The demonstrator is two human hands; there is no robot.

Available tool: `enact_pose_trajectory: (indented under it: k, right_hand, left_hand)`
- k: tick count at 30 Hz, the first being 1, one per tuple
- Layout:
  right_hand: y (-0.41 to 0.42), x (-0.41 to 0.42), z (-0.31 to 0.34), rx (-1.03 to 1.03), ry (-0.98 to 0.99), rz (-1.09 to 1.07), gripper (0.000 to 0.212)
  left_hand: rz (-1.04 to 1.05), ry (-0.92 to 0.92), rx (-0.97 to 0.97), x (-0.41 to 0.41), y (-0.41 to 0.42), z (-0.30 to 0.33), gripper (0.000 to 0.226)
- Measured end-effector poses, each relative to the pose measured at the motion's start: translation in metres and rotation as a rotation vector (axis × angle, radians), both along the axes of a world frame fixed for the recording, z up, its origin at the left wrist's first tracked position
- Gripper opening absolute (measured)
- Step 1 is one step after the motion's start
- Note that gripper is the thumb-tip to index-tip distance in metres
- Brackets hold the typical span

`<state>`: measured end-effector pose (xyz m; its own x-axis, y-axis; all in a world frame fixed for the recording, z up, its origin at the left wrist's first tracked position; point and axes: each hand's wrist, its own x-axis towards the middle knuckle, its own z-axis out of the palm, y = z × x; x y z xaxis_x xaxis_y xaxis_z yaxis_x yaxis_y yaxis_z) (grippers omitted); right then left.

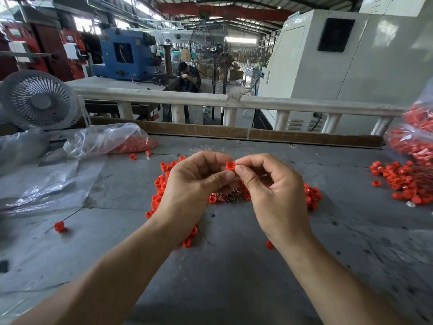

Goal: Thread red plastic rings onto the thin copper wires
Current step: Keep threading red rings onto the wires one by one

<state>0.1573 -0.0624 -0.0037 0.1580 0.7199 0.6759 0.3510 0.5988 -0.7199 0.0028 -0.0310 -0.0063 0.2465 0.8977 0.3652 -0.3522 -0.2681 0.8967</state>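
Red ring point(230, 165): light, rigid, slick plastic; pinched by its rim between left hand point(196, 184) and right hand point(269, 184) above counter point(234, 266). Copper wire: flimsy, barely visible, apparently in left grip.

Bright diffuse daylight, soft shadows, wide-angle bending at edges, sharp centre

Grey table point(234, 266), loose red rings point(403, 179), plastic bags point(105, 139), small fan point(38, 99)
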Motion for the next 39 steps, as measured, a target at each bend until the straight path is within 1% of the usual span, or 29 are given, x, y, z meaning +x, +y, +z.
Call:
enact_pose_trajectory:
  k: [3,6,11,25,34,39]
  right_hand:
    - [0.0007,0.0029,0.0005,0.009,0.006,-0.016,0.006]
    - [0.0005,0.0031,0.0006,0.005,-0.013,-0.007,0.007]
    - [-0.0001,0.0042,0.0009,0.002,-0.019,0.015,0.009]
    - [0.0018,0.0023,-0.0021,-0.002,-0.103,-0.042,0.006]
    - [0.0016,0.0036,-0.0018,-0.005,-0.134,-0.069,0.009]
    - [0.0023,0.0072,-0.0014,-0.023,-0.105,-0.054,0.011]
  left_hand:
    - [0.006,-0.007,-0.009,-0.0001,-0.0020,0.0008,0.017]
    - [0.012,-0.005,-0.019,-0.0012,-0.0013,0.0009,0.015]
    - [-0.013,0.035,-0.048,-0.0016,0.0002,0.0003,0.025]
    - [0.054,-0.008,-0.015,0.0003,-0.0025,0.0019,0.018]
    - [0.074,0.017,-0.033,0.0007,-0.0050,0.0033,0.023]
    - [0.070,0.013,-0.048,0.0002,-0.0050,0.0041,0.015]
